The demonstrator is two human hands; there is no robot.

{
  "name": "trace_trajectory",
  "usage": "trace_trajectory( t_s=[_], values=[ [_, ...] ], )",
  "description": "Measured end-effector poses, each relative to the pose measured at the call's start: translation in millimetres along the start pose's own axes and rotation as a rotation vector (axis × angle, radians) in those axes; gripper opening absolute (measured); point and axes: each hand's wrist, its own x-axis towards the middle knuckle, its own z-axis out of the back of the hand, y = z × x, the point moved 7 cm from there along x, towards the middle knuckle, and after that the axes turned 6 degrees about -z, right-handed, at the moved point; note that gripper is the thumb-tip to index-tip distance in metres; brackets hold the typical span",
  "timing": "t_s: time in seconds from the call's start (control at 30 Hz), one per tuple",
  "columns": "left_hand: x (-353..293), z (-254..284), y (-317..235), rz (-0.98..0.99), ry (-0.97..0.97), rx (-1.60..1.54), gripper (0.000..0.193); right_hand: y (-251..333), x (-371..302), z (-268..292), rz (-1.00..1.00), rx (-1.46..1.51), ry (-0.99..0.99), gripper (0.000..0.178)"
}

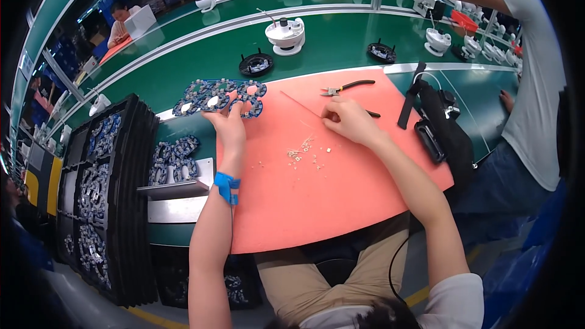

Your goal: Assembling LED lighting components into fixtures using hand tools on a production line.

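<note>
My left hand (229,127) is closed on the near edge of a panel of blue circuit boards (220,92), raised over the far left of a pink mat (286,207). My right hand (352,120) rests on the mat with its fingers pinched together; what they hold, if anything, is hidden. Just beyond it lie cutting pliers (334,91) with black and yellow handles, partly covered by the hand. A thin reddish line runs across the mat toward my fingertips. Small pale scraps (298,153) are scattered between my hands. A blue wrist strap (227,187) circles my left wrist.
Stacked black trays (122,207) of boards stand at the left, beside loose boards (173,158) near a metal bracket (177,190). A white round device (285,36) and two black round bases sit on the green conveyor (341,30). A black strapped device (436,116) lies right; a co-worker (527,73) stands beyond.
</note>
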Motion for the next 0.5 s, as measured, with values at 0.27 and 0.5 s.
trace_trajectory(
  t_s=[0.27,0.5],
  values=[
    [4,2,-8,-0.08,-0.02,-0.001,0.059,16,-8,-3,0.044,0.171,0.277,0.007],
    [0,0,-1,0.04,-0.041,-0.054,0.05,27,-16,-9,0.158,0.223,0.378,0.009]
  ],
)
